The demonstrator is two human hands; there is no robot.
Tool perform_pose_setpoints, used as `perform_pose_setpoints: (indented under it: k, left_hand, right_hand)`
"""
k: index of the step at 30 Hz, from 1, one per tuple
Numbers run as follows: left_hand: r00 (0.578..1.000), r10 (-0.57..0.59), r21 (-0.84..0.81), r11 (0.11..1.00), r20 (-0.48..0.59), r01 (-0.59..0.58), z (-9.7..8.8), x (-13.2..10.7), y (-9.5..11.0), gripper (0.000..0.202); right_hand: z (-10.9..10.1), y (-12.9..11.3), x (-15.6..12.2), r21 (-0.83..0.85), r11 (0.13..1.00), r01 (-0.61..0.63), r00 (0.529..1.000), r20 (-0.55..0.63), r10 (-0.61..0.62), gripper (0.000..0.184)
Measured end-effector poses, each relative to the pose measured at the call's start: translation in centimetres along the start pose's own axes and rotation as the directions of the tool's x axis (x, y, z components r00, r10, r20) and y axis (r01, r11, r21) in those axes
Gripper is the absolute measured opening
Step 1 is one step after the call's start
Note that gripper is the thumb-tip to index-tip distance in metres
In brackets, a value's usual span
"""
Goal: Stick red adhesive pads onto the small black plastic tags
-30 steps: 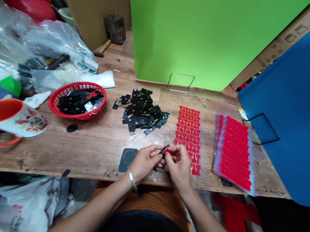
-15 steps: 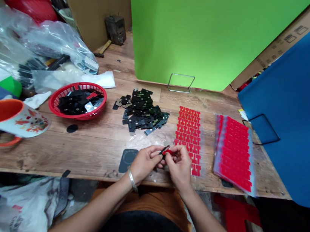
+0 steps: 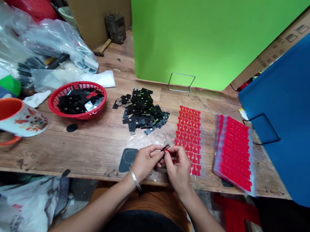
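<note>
Close to the table's front edge, my left hand (image 3: 145, 162) pinches a small black plate (image 3: 163, 154). My right hand (image 3: 177, 167) meets it there, its fingers closed on a red T-shaped sticker (image 3: 167, 150) pressed against the plate. Fingers cover most of both pieces. Just beyond my hands lies a heap of black plates (image 3: 144, 110) with small holes. A sheet of red T-shaped stickers (image 3: 189, 130) lies beside my right hand. Left of the heap, a red basket (image 3: 53, 107) holds black plates, one bearing a red T.
More red sticker sheets (image 3: 235, 153) are stacked at the right. A dark square pad (image 3: 127, 160) lies by my left hand. An orange and white mug (image 3: 32, 124) stands far left. Behind are a green board (image 3: 211, 36) and a blue board (image 3: 295, 111), with wire stands at their feet.
My hands have stayed in nearly the same place. My right fingers have shifted slightly over the red sticker, and less of its red now shows.
</note>
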State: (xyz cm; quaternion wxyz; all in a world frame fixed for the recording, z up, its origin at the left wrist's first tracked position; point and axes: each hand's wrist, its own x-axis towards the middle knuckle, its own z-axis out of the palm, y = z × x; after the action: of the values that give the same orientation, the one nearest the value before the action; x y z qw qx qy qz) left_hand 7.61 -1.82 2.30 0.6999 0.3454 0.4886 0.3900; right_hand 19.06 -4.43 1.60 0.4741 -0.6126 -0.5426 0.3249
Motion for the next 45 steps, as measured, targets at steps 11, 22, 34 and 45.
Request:
perform_pose_setpoints:
  k: [11,22,34,45]
  left_hand:
    - [1.0,0.016,0.03,0.999,0.002,-0.016,0.0,0.1,-0.3,0.035]
    - [1.0,0.027,0.004,1.0,0.015,-0.027,0.4,0.2,0.0,0.033]
    - [1.0,-0.006,-0.025,1.0,0.023,0.007,0.6,-0.1,0.6,0.035]
    - [0.999,-0.014,-0.03,0.999,0.038,0.015,0.3,-0.3,0.6,0.037]
  right_hand:
    - [-1.3,-1.1,1.8,-0.122,0.985,0.118,0.99,-0.067,-0.127,0.004]
    - [-1.2,-0.7,2.1,-0.068,0.995,0.067,0.995,-0.073,-0.072,0.005]
    - [-1.7,-0.5,2.0,-0.051,0.997,0.061,0.998,-0.012,-0.062,0.006]
    - [-1.7,-0.3,2.0,-0.075,0.994,0.085,0.996,-0.009,-0.086,0.008]
